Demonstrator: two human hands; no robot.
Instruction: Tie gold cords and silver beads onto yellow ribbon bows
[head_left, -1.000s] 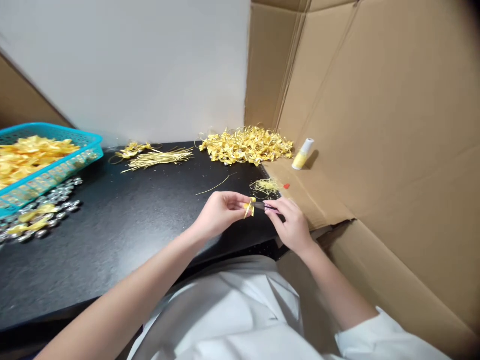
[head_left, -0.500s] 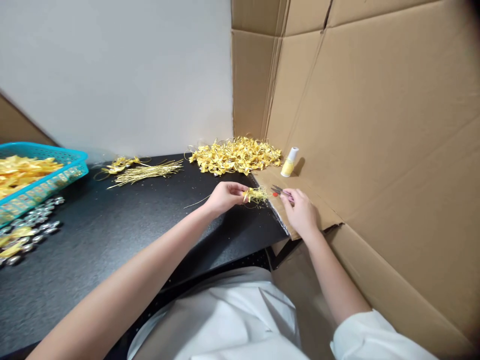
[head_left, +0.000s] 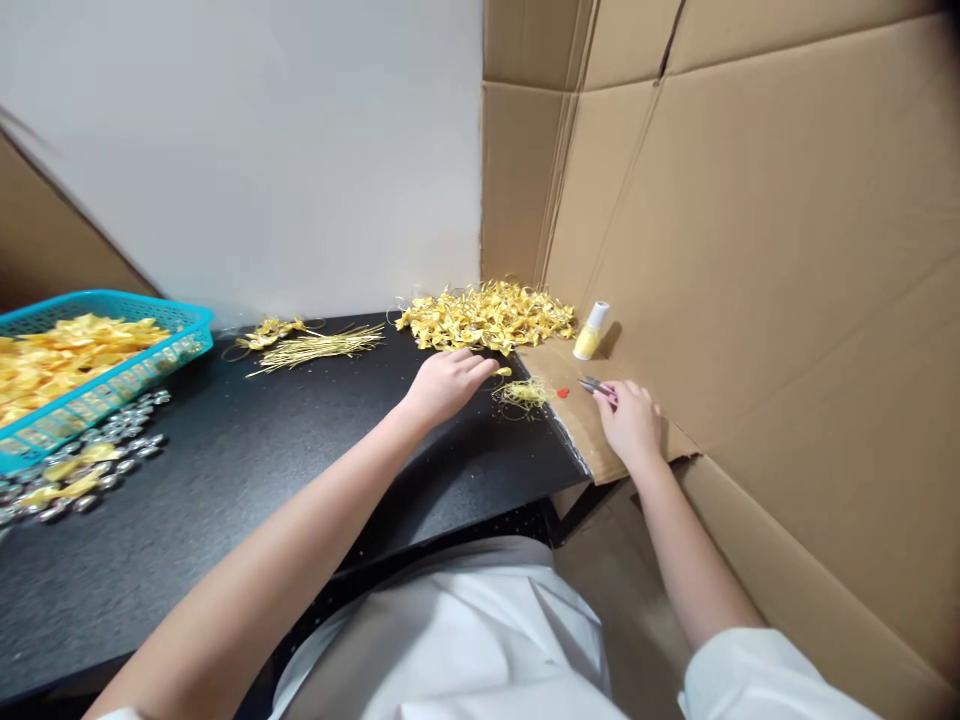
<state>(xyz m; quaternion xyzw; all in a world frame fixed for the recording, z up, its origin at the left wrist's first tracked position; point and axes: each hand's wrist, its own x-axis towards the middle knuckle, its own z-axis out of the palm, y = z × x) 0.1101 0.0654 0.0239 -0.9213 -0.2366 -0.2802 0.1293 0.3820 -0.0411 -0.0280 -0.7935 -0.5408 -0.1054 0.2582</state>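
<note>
My left hand (head_left: 448,384) is closed, its fingertips pinching a small yellow ribbon piece (head_left: 502,372) just in front of a heap of yellow ribbon bows (head_left: 487,316). My right hand (head_left: 630,422) is wrapped round small scissors (head_left: 598,387), blades pointing left over the cardboard sheet (head_left: 607,450). Between the hands lies a tangle of yellow thread scraps (head_left: 525,395) at the cardboard's left edge. A small red piece (head_left: 562,393) rests on the cardboard near the scissors' tips.
A thread spool (head_left: 590,332) stands on the cardboard. Gold ties (head_left: 322,346) lie left of the heap. At the far left, a blue basket (head_left: 201,330) holds yellow pieces, with silver beads (head_left: 112,478) before it. Cardboard walls (head_left: 787,220) rise at the right.
My left hand has moved up from the thread scraps towards the heap, with the yellow piece. My right hand has drawn the scissors slightly away to the right. The view has shifted a little.
</note>
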